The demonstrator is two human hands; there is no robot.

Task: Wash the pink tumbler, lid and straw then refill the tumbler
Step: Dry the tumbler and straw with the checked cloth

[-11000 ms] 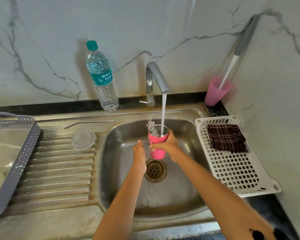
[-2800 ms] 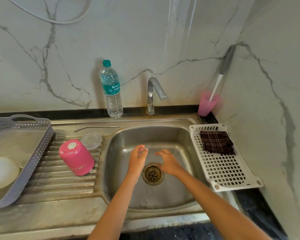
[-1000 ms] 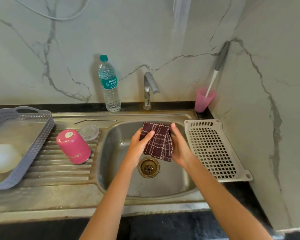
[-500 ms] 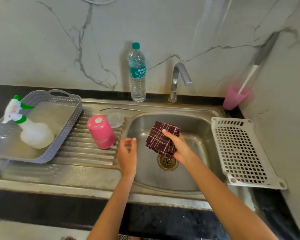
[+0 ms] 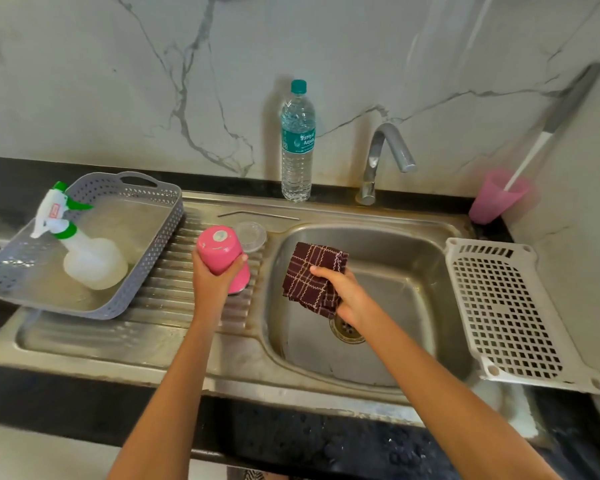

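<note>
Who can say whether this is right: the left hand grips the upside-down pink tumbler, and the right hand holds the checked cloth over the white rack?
Not quite. The head view shows the right hand holding the checked cloth over the sink, not the white rack. The left hand does grip the upside-down pink tumbler.

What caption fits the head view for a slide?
Left hand grips the inverted pink tumbler at the drainboard; right hand holds a checked cloth over the sink.

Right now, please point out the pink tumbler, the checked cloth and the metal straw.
pink tumbler point(image 5: 221, 253): head view, its side wall.
checked cloth point(image 5: 309, 258): head view, upper half of the fabric.
metal straw point(image 5: 258, 215): head view, mid-length.
</note>
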